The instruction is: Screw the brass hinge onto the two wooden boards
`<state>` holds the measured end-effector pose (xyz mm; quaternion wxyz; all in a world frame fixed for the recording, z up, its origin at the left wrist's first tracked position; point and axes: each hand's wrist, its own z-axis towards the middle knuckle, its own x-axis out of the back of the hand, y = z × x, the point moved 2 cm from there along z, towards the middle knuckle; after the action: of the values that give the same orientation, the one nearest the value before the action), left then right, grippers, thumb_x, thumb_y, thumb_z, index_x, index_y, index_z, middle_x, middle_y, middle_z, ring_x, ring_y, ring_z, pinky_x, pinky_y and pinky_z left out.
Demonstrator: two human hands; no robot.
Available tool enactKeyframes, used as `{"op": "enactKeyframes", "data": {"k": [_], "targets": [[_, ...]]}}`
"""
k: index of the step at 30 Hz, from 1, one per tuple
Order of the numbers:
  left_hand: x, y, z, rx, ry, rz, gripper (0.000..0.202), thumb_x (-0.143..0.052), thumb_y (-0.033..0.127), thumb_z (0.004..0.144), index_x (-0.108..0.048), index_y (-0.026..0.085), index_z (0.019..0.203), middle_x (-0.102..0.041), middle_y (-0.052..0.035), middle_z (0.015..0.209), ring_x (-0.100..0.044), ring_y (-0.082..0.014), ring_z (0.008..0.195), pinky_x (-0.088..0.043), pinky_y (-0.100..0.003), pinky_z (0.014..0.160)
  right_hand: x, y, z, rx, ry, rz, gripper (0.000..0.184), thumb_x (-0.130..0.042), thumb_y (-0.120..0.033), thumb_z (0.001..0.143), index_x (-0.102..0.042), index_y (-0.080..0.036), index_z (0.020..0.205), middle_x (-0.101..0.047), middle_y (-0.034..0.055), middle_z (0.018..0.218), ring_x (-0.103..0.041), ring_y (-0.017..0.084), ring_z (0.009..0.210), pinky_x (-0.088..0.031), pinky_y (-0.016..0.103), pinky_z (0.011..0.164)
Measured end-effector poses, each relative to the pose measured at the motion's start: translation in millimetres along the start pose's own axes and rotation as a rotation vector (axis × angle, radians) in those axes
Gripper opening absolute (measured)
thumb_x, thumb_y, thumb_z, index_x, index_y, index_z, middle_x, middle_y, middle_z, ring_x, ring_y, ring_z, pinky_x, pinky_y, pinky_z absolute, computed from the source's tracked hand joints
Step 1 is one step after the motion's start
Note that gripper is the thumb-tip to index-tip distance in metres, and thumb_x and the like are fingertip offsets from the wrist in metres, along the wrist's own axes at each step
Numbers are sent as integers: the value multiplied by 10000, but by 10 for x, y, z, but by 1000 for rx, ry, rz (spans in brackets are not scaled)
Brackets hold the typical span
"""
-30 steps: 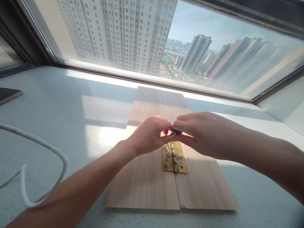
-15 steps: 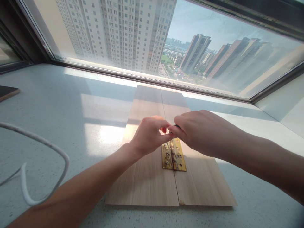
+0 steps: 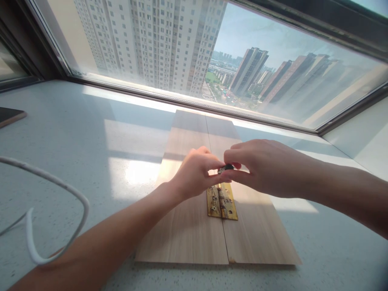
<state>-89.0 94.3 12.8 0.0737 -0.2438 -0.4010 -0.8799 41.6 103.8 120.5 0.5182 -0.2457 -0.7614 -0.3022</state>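
Both grips are clamped on one small black piece point(image 3: 229, 166), the left hand point(image 3: 197, 171) pinching its metallic-looking left end and the right hand point(image 3: 260, 167) its black right end, thumb and finger on each side.

Largest in the room is a dark-framed window point(image 3: 303, 44) across the far side, with a pale high-rise point(image 3: 163, 44) outside on the left and several brown towers to the right. A white wall point(image 3: 363, 125) closes off the right. Below the glass spreads a white, finely speckled windowsill point(image 3: 69, 137), crossed by bright sunlit patches and bands of shade. On it, at the centre, two pale wood-grain boards point(image 3: 182, 234) lie flat side by side, a thin dark seam running between them from near to far; the right one is chipped at its near inner corner. At left, a thick white cable point(image 3: 85, 208) loops across the view of the left forearm; whether they touch, I cannot tell. Beyond it, cut off at the left edge, rests a dark flat slab point(image 3: 10, 116). Smaller again, a stained brass-coloured butt hinge point(image 3: 229, 202) straddles the seam, one leaf on each board, its far end hidden by the hands. Smallest is the pinched piece, in view just beyond the hinge; its exact kind is too small to tell.
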Motion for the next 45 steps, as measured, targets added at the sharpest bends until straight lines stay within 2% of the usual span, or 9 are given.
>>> {"op": "enactKeyframes", "data": {"k": [3,6,15,19,25,32,35,39,45], "targets": [[-70,-5,-40,-8,81,67,147,-739,335,797,-700,214,723,-644,46,631,-466,-123,643,-368,-322,741,20,32,-4,-206,-37,-36,527,-361,-594,902,-546,-214,586,-540,21,564,-438,152,503,-259,287,499],[-102,-17,-57,-15,139,120,223,-755,353,776,-663,195,648,-621,42,593,-462,-129,641,-356,-313,708,-9,-8,8,-244,-114,-38,578,-229,-501,957,-505,-201,547,-513,33,530,-413,146,489,-250,292,498],[-120,-45,-56,67,263,157,235,-751,382,769,-691,212,618,-612,21,564,-459,-154,648,-315,-317,641,25,-212,89,-163,-262,-207,157,-491,-168,836,-637,-222,813,-566,48,696,-488,182,607,-242,291,530],[-46,-64,-9,55,123,-44,168,-768,295,758,-680,202,648,-681,12,705,-541,-161,722,-408,-341,741,27,-218,118,-108,-322,-201,158,-500,-127,839,-642,-188,802,-578,43,685,-474,152,563,-249,297,522],[113,-35,83,-48,-268,-214,75,-628,163,868,-695,184,842,-717,-11,883,-607,-151,832,-433,-336,883,-9,-94,56,-131,-221,32,432,-355,-374,947,-539,-191,602,-567,31,599,-447,140,495,-288,286,485],[-53,-76,64,112,42,-34,75,-764,313,757,-738,245,779,-720,13,752,-573,-194,808,-425,-354,778,75,-20,60,-177,-184,13,262,-436,-398,890,-533,-207,739,-589,37,686,-497,159,562,-287,285,502],[-88,-79,38,164,148,-7,116,-773,336,744,-726,230,746,-706,3,727,-561,-192,777,-414,-338,713,93,2,69,-235,-137,-46,374,-419,-525,882,-557,-215,726,-586,49,672,-489,174,554,-287,292,507],[-57,-98,22,247,197,23,297,-826,364,661,-603,169,642,-628,0,682,-541,-167,697,-382,-285,597,59,-34,88,-298,-153,-41,642,-248,-670,889,-528,-203,548,-555,69,597,-460,175,524,-297,305,520],[-67,-107,27,219,158,-54,281,-823,313,668,-584,165,662,-626,7,703,-538,-159,709,-381,-278,612,18,-101,145,-349,-143,15,589,-263,-540,923,-532,-192,530,-553,73,585,-442,157,499,-291,302,508]]}}
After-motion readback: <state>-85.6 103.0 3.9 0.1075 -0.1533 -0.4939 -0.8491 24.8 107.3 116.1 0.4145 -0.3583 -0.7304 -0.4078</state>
